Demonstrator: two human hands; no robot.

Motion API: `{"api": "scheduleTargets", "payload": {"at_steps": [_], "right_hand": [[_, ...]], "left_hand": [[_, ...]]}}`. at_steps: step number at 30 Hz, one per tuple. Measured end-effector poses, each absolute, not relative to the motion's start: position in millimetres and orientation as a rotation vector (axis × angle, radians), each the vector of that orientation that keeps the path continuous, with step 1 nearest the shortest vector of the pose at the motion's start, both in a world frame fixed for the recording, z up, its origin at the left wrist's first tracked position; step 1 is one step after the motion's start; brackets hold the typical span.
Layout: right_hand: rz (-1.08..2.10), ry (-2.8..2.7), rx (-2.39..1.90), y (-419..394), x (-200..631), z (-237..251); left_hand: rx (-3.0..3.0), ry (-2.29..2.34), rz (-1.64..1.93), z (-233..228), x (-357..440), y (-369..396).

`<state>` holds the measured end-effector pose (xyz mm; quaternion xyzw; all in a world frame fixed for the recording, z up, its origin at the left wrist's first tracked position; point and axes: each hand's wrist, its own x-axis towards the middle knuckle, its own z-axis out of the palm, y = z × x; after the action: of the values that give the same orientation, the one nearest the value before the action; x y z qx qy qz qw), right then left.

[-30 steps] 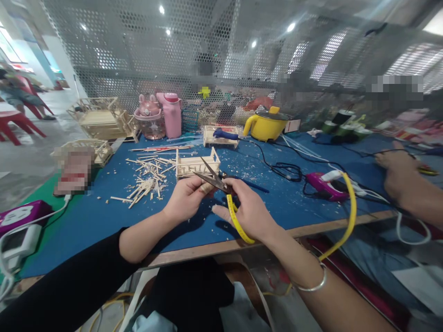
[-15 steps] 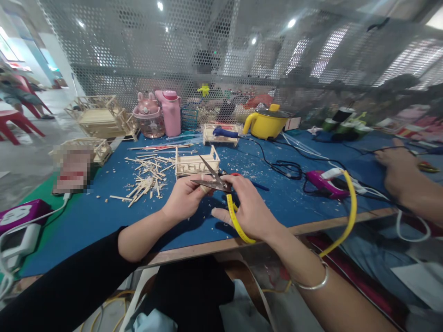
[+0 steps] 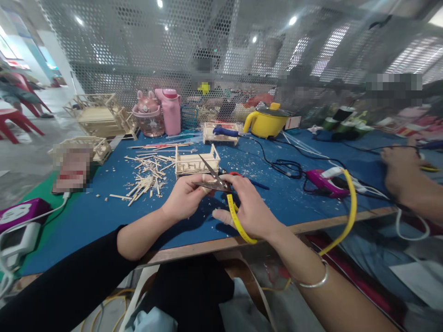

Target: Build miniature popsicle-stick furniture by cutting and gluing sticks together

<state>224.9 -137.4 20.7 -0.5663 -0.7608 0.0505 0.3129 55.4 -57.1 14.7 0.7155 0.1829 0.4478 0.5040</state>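
Note:
My right hand [image 3: 254, 207] holds a pair of scissors [image 3: 210, 168] with its blades spread apart, pointing left and up. The handle loop looks wrapped in yellow, with small dark marks. Close to the lower blade, my left hand [image 3: 187, 196] is closed in a pinch; what sits between its fingertips is hidden. Finger wraps or tape show on the left fingers and the right thumb. Just behind the hands stands a small wooden stick frame [image 3: 197, 161] with railings. To its left lies a loose pile of short wooden sticks [image 3: 147, 184].
Behind are a blue-handled glue gun or soldering tool [image 3: 225, 132], a yellow pot [image 3: 268, 123], a pink bottle [image 3: 171, 113] and larger stick frames [image 3: 100, 115]. Cables run right to a purple power strip [image 3: 325, 183]. Another person's hand [image 3: 401, 170] rests at right. A phone [image 3: 72, 168] lies left.
My hands and the scissors stay almost in place, blades still apart. The other person's hand at the right has shifted slightly.

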Motion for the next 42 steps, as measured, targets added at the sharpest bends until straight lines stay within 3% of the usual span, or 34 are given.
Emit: {"api": "scheduleTargets", "payload": {"at_steps": [34, 37, 42], "right_hand": [[0.014, -2.011, -1.569, -139.0, 229.5, 19.9], [0.049, -1.902, -1.701, -138.2, 245.1, 24.5], [-0.176, -1.494, -2.298, -110.1, 310.9, 32.8]], "left_hand": [[1.929, 0.441, 1.111, 10.0, 52.9, -55.3], [1.957, 0.53, 0.947, 5.9, 53.4, -55.1], [2.108, 0.608, 0.683, 1.0, 54.7, -53.7]]}}
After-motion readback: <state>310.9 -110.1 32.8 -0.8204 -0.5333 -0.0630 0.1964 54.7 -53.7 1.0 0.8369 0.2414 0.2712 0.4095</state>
